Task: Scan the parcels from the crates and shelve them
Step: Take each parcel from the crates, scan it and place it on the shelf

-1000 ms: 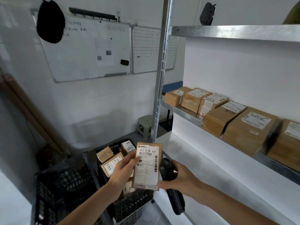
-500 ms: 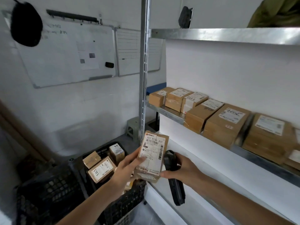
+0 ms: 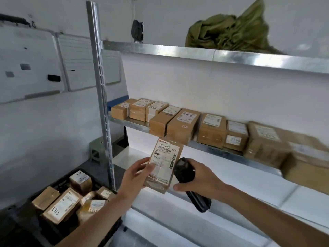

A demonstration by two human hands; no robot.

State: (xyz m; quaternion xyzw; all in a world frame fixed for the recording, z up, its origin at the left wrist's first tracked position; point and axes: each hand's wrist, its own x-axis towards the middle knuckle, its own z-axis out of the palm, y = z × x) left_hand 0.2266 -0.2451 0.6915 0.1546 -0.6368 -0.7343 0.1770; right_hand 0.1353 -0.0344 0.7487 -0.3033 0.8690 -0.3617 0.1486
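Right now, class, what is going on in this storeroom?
A person stands at a metal shelf sorting parcels. The left hand holds up a small brown parcel with its label facing them. The right hand grips a black scanner just beside it. More parcels wait in a black crate on the floor, and a row of boxes already sits on the middle shelf.

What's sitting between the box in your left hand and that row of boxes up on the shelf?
Nothing. In the head view, the held parcel in the left hand rises just below the shelved boxes; only the shelf's metal edge and white wall show between.
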